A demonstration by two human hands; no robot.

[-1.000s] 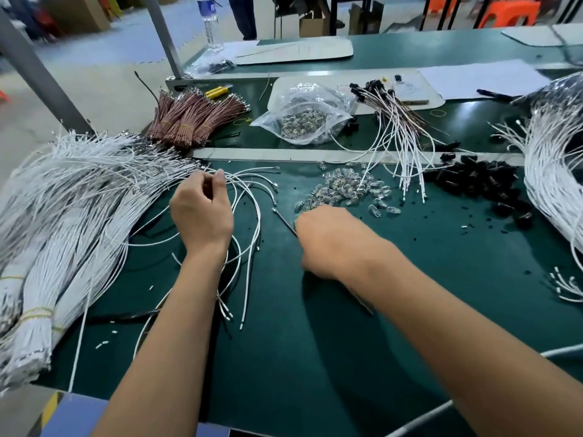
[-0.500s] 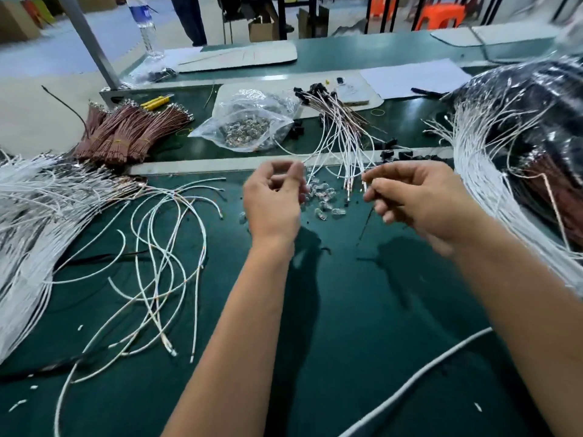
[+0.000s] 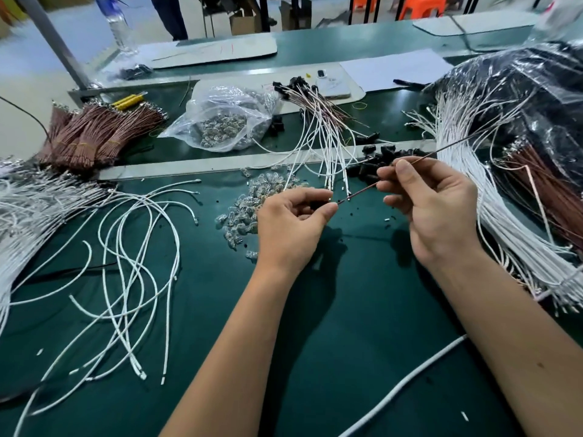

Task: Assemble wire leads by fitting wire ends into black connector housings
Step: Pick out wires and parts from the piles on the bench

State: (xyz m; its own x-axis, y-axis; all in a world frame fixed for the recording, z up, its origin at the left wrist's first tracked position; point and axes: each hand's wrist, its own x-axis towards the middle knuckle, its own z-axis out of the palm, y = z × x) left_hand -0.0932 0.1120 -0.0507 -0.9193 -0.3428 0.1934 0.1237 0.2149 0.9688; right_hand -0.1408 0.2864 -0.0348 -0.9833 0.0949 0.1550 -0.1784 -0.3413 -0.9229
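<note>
Factory assembly bench — green mat (image 3: 347, 310), bundled white wires (image 3: 47, 197), bagged parts (image 3: 220, 121), black housings pile (image 3: 375, 162).

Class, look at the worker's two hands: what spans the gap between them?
In the head view, a thin brown wire runs from the right hand to the left hand.

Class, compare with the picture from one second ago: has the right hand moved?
Yes. The right hand has moved right, away from the pile of clear parts, toward the black connector housings; it now pinches a brown wire.
</note>
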